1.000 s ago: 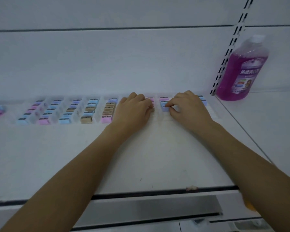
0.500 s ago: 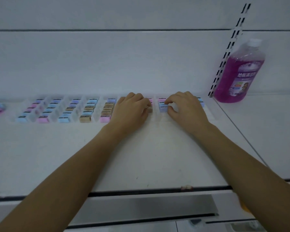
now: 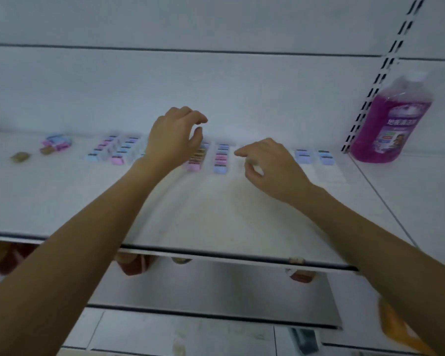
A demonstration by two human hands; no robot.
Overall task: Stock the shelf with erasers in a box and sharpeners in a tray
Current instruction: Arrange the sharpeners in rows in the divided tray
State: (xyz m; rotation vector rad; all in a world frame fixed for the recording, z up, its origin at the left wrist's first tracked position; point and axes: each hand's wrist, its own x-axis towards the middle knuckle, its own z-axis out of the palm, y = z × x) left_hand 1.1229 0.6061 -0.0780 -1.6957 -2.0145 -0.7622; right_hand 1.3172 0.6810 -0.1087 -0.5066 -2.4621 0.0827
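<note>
A clear divided tray (image 3: 329, 173) lies along the back of the white shelf (image 3: 216, 214). Its columns hold small pastel blue, pink and brown pieces (image 3: 221, 158), blurred by motion. My left hand (image 3: 175, 140) hovers above the tray's middle columns, fingers loosely curled, thumb and forefinger apart, holding nothing. My right hand (image 3: 270, 165) is low over the tray further right, forefinger pointing left, also holding nothing. It hides part of the tray. A small loose pile of pink and blue pieces (image 3: 55, 142) sits left of the tray.
Two brown pieces (image 3: 19, 156) lie loose at the far left. A purple liquid bottle (image 3: 393, 119) stands at the right by the slotted upright (image 3: 385, 73). Red items (image 3: 131, 265) show under the shelf edge, and an orange object (image 3: 401, 327) at bottom right.
Both hands have come off the pieces in the tray; the left has risen, the right has drawn back slightly. The view has swung, so loose pieces at the left now show.
</note>
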